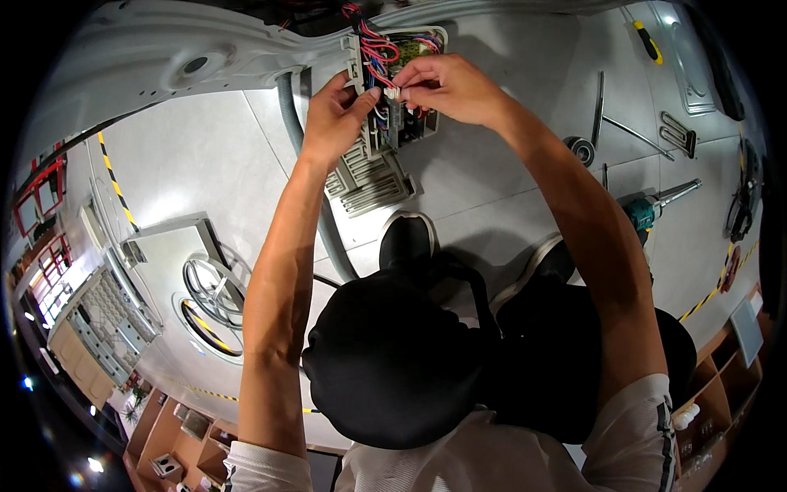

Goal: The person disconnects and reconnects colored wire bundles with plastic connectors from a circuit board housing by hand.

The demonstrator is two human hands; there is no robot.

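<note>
A grey plastic control box (366, 135) holds a green circuit board (414, 51) and bundles of red, blue and white wires (375, 51). My left hand (336, 119) grips the left side of its housing, fingers behind the edge and thumb in front, close to the wires. Between the thumb and fingers of my right hand (451, 86) is a small white wire connector (393, 93) with red wires running to it. Both hands are closed, their tips almost meeting over the box. Whether the connector sits in a socket cannot be made out.
Beside the box are a large metal panel (197, 61) and a grey corrugated hose (293, 123). On the right floor lie a teal power drill (643, 213), a heating element (678, 134), a bearing (580, 151) and a screwdriver (648, 43). A white door panel (176, 254) lies left.
</note>
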